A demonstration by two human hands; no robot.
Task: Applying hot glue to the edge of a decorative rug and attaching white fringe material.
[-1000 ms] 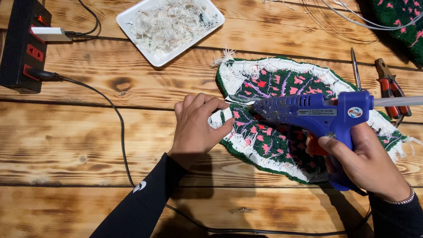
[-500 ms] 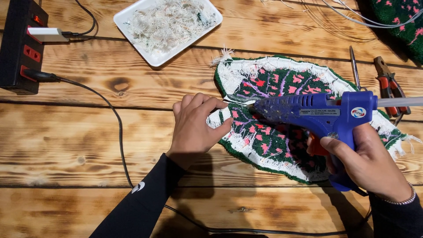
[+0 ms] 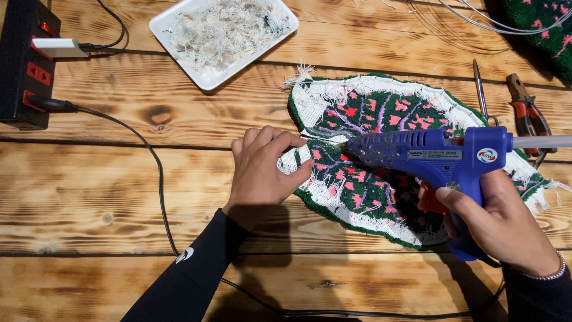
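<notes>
**A:** The tufted rug piece (image 3: 381, 173), an oval of green yarn with pink and purple flowers and a frayed white backing cloth folded around its rim: where is it, and how does it handle?

**B:** From the head camera, it lies face down, flat on the wooden plank table (image 3: 119, 197), right of centre. I judge it light and floppy, soft all through; the white fringe would fray if tugged. Best to pin it by the edge, not lift it.

**A:** And your grip?

**B:** My left hand (image 3: 262, 176) is curled, fingertips pressing the white hem down at the rug's left edge; it pins rather than clasps. My right hand (image 3: 506, 226) is wrapped fully around the handle of the blue plastic glue gun (image 3: 429, 155), a finger at the orange trigger, the nozzle touching the hem just beside my left fingers. The tip is likely hot, so I keep skin off it.

**A:** The surface, the room?

**B:** Rough, burnt-grain planks, grippy enough. A white square dish of thread scraps (image 3: 223, 33) sits above, a black power strip (image 3: 27, 65) at far left with a black cable (image 3: 158, 179) trailing past my arm, red-handled pliers (image 3: 527, 116) near the right edge.
</notes>
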